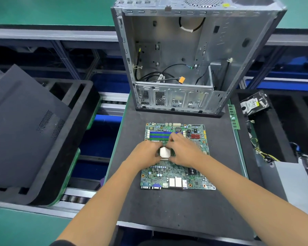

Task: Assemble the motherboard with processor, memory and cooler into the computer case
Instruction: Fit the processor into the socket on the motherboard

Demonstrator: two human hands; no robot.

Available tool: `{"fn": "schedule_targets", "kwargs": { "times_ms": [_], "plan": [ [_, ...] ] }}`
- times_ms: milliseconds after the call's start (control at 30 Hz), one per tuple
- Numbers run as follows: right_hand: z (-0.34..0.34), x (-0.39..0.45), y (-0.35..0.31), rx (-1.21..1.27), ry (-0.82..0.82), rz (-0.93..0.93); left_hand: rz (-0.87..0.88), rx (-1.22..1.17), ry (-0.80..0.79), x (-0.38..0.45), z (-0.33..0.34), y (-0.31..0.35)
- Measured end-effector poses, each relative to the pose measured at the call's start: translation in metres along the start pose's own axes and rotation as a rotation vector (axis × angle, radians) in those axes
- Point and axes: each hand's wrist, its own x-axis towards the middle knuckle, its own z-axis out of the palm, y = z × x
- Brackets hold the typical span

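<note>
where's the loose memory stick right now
In the head view, the memory stick lies flat at the right edge of the dark mat, just right of the open computer case and beyond the motherboard.

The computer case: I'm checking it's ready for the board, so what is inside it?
Inside the computer case lie loose black cables with an orange connector. No board is fitted. The drive bracket covers the lower interior.

The computer case is bare grey metal with a dull shine. The mat looks like dark matt foam, a little rough. The processor has a smooth silver metal top. The motherboard is glossy green.
</note>
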Motion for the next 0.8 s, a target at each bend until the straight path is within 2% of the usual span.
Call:
{"fn": "schedule_targets", "kwargs": {
  "times_ms": [333,600,800],
  "plan": [
    [-0.0065,0.0069,-0.0007,-0.066,-0.069,-0.011,0.020,-0.009,-0.061,0.0048,-0.0021,-0.0052],
    [-0.0032,0.0055,-0.0011,-0.065,-0.032,-0.006,0.001,-0.077,0.001,0.0028,0.0016,-0.0066],
    [-0.0046,0.0064,-0.0040,-0.073,-0.043,-0.010,0.031,-0.035,-0.008,0.0051,0.0006,-0.0088]
  ]
}}
